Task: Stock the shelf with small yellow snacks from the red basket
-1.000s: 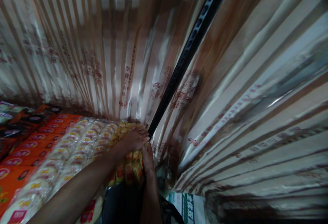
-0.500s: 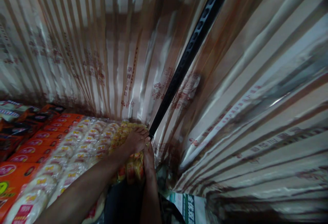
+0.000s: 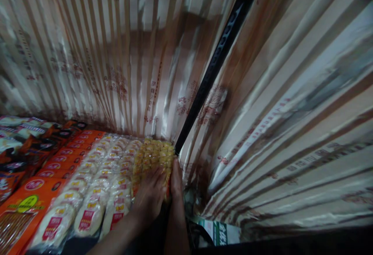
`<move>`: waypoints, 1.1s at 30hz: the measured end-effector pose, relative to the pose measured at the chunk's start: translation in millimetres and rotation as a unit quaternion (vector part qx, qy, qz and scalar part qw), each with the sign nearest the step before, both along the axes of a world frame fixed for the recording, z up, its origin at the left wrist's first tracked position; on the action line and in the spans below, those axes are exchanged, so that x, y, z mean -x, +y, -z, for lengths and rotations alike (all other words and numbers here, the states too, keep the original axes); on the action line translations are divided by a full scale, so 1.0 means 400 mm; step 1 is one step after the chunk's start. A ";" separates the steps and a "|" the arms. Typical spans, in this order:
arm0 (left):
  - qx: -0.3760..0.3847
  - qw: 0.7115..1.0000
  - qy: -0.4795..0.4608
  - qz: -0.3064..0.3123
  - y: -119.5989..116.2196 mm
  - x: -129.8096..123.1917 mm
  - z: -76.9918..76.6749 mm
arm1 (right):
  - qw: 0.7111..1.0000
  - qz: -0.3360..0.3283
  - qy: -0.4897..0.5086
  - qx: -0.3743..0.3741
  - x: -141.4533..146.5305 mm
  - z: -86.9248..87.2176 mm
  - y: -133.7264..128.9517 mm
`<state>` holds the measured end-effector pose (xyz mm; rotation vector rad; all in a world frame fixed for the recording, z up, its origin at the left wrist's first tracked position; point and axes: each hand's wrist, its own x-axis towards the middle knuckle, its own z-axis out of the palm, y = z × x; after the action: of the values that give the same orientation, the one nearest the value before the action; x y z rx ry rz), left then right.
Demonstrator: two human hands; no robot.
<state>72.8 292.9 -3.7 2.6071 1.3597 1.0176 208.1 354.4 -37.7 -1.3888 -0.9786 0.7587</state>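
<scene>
Yellow-wrapped snack packets [image 3: 154, 152] stand in tight rows at the right end of a display, against the pleated curtain. My left hand [image 3: 151, 189] lies on the near part of these packets with its fingers stretched forward, slightly blurred. Along their right side my right hand [image 3: 176, 177] is held flat and edge-on, touching or very close to them. Neither hand is wrapped round a packet. Left of the yellow ones are rows of round white cakes [image 3: 89, 212] in clear wrap with red labels. The nearest yellow packets are hidden behind my left hand.
Orange snack bags [image 3: 43, 192] and darker packets [image 3: 40, 150] fill the left side. A black post [image 3: 204, 88] rises from the corner by my hands. Pleated printed curtains [image 3: 136, 53] hang behind and to the right. A white-and-green bag [image 3: 223, 231] lies low at the right.
My left hand has drawn back towards me from the far corner of the yellow packets, uncovering their far rows. My right hand remains at their right side. The view has shifted slightly left.
</scene>
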 end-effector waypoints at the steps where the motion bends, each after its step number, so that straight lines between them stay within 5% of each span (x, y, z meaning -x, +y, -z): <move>1: 0.002 1.000 -0.004 0.004 -0.032 0.004 0.014 | 1.000 0.000 -0.007 0.013 0.005 -0.004 -0.005; 5: 0.029 0.999 0.021 0.011 -0.106 0.001 0.065 | 0.997 0.024 -0.064 0.042 0.019 -0.004 -0.032; 12: 0.091 0.996 -0.016 0.009 -0.111 -0.012 0.120 | 0.996 0.047 -0.074 0.036 0.007 0.038 -0.059; 20: 0.107 0.994 -0.026 0.027 -0.107 -0.004 0.124 | 0.995 -0.009 -0.088 0.038 0.016 0.041 -0.086; 33: 0.128 0.991 -0.032 0.031 -0.117 0.016 0.142 | 0.979 0.048 -0.186 0.061 0.032 0.017 -0.143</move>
<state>66.6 246.1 -60.3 2.3935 1.2917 0.8464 195.3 297.3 -44.4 -1.7131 -1.1578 0.5012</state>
